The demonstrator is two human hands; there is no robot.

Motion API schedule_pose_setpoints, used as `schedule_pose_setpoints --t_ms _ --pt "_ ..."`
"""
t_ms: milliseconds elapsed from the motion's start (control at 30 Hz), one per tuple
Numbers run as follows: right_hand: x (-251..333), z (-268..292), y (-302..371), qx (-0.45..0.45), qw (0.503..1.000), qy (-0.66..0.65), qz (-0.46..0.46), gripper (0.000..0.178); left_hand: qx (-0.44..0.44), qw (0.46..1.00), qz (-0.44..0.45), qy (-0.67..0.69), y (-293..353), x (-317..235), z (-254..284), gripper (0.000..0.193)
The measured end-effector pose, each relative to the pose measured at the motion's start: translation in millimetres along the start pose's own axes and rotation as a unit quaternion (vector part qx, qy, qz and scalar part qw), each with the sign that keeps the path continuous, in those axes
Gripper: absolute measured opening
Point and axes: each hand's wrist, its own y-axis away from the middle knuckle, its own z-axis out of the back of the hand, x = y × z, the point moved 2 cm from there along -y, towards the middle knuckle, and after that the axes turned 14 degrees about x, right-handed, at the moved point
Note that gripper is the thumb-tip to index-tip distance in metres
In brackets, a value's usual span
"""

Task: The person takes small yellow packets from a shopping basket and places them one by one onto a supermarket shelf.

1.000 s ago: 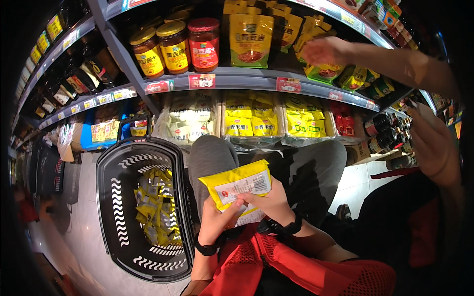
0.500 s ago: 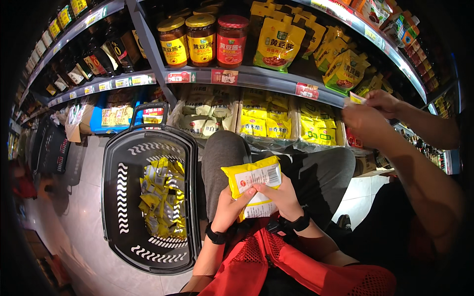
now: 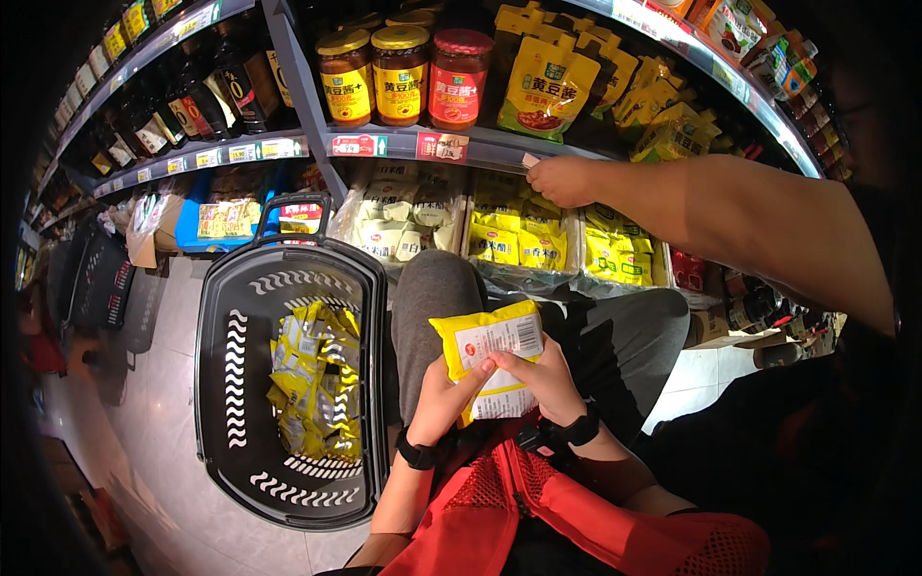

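Observation:
Both my hands hold a yellow plastic pouch (image 3: 493, 343) above my lap, its white panel and barcode turned up. My left hand (image 3: 445, 396) grips its left side and my right hand (image 3: 540, 378) its right side, thumbs meeting on the front. The fingers behind the pouch are hidden. To my left stands a black shopping basket (image 3: 233, 278) with several yellow pouches (image 3: 312, 384) piled inside. Ahead, under the shelf, a carton holds white pouches (image 3: 411, 213), and the cartons beside it hold yellow pouches (image 3: 519, 248) and more yellow packets (image 3: 618, 257).
Another person's hand (image 3: 567, 180) reaches across from the right with a small tag at the shelf edge (image 3: 557, 156). Sauce jars (image 3: 399, 77) and spouted pouches (image 3: 547, 84) line the shelf above; dark bottles (image 3: 240, 82) stand at left. A second basket (image 3: 96, 278) sits farther left.
The other person's hand has moved left along the shelf edge with the tag. My hands keep the pouch in nearly the same place.

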Motion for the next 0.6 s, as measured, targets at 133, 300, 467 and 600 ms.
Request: schedule_pose_setpoints --t_ms 133,300,467,600 --pt "-0.5 -0.2 -0.5 -0.002 1.000 0.009 0.004 0.031 -0.001 1.000 0.002 -0.005 0.6 -0.6 0.5 0.028" --pt "-0.6 -0.3 0.0 0.002 1.000 0.002 0.005 0.028 0.002 1.000 0.005 0.001 0.4 -1.2 -0.3 0.029" --pt "-1.8 1.0 -0.7 0.006 1.000 0.005 -0.002 0.028 0.001 1.000 0.007 -0.002 0.0 0.3 0.4 0.029" --pt "-0.3 0.5 -1.3 -0.002 1.000 0.004 0.005 0.029 0.000 1.000 0.004 0.003 0.1 -2.3 -1.3 0.028"
